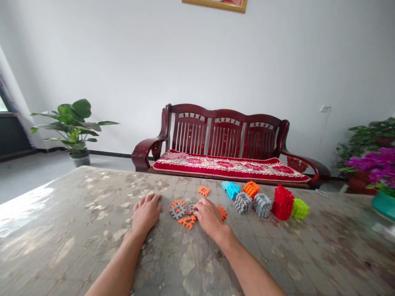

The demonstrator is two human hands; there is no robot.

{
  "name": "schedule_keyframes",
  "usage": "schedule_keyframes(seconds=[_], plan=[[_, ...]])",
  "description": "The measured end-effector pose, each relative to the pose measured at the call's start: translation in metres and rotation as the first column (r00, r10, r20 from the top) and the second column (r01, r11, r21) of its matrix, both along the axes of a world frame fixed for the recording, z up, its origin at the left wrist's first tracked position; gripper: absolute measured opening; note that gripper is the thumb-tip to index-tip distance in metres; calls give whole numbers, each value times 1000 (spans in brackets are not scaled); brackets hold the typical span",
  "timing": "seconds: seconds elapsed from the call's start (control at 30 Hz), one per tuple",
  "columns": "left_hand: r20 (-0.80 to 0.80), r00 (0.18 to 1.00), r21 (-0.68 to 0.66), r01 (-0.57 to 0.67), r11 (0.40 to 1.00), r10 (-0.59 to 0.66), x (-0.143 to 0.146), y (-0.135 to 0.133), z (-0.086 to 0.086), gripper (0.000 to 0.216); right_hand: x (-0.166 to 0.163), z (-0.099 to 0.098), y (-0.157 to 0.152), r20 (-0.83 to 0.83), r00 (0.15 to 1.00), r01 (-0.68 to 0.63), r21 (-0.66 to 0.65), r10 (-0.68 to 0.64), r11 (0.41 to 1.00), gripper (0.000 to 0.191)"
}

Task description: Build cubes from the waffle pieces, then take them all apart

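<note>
My left hand (147, 211) lies flat on the patterned tablecloth, fingers stretched out and nothing in it. To its right is a small loose group of notched, flat plastic building pieces. In that group are a grey square piece (178, 210) resting over an orange one, and an orange piece (187, 222) nearer to me. My right hand (208, 214) reaches in from the right, its fingertips closed at the edge of another grey building piece (190, 207). Partly behind this hand is an orange piece (222, 212). A single orange square (204, 190) lies farther back.
Sorted stacks stand to the right: blue (233, 190), orange (251, 189), grey (242, 203), another grey (262, 205), red (282, 202) and lime green (300, 209). Purple flowers in a teal pot (384, 205) stand at the table's right. A wooden bench (225, 135) is behind the table (92, 230).
</note>
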State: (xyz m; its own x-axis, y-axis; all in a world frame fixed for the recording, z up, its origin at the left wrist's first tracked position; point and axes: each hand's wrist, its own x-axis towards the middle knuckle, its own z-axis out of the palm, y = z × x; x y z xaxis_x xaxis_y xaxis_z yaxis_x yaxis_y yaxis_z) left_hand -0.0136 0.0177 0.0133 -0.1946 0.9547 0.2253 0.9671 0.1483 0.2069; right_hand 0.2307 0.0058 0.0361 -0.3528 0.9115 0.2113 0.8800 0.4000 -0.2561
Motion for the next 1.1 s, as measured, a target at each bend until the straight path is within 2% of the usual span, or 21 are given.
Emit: schedule_keyframes(seconds=[0.17,0.3,0.4,0.5,0.57,0.67,0.77,0.87,0.97,1.03,1.1], plan=[[8,1000,-2,0,1000,0,0,0,1,46,-1,5,6,23,1000,15,24,-15,1000,21],[12,1000,2,5,1000,-5,-1,0,-1,46,-2,7,13,-77,995,67,5,-66,998,23],[25,1000,7,2,1000,-2,-1,0,-2,45,0,4,15,-139,990,3,7,-2,1000,21],[36,999,7,-2,1000,2,1,0,-1,45,2,2,16,-135,987,-88,-30,83,996,34],[35,999,4,-3,1000,3,1,-1,1,45,2,0,17,-113,989,-102,-53,95,993,36],[33,999,-3,-6,1000,6,2,-2,3,44,2,-2,19,-112,993,-55,-63,48,996,29],[34,999,-5,-7,1000,7,2,-3,4,44,2,-2,23,-208,975,69,-62,-81,996,32],[30,1000,-10,-6,1000,6,3,-4,5,45,9,0,28,-378,906,175,-71,-189,982,42],[17,1000,-17,-3,1000,3,3,-4,5,45,24,3,30,-583,794,167,-60,-170,984,41],[12,1000,-16,-1,1000,1,2,-3,4,46,36,4,29,-725,664,169,-92,-182,981,39],[13,1000,-9,-2,1000,2,1,-2,3,45,49,5,27,-844,479,175,-176,-240,969,44]])
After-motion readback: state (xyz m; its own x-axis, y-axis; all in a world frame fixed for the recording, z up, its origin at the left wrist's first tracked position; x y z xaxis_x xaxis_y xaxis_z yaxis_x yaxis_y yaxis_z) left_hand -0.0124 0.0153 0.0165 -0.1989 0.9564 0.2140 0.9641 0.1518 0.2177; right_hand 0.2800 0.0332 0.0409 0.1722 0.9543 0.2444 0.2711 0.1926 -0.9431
